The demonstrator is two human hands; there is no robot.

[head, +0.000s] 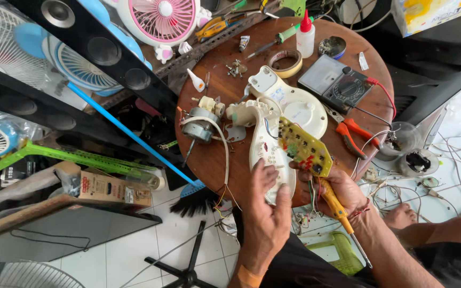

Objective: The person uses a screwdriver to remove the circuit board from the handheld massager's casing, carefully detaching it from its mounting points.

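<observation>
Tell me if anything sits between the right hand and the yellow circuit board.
Nothing visible does. The right hand already grips the lower end of the yellow circuit board, with a yellow screwdriver in the same hand. The left hand steadies the white fan housing beside it.

We count two hands, the left hand [267,205] and the right hand [342,189]; one round table [217,160]; one yellow circuit board [303,148]; one yellow-handled screwdriver [340,213]; one multimeter [335,81]; one roll of tape [286,63]; one pair of orange pliers [352,134]; one fan motor [200,126]; one red-capped bottle [305,36].
</observation>
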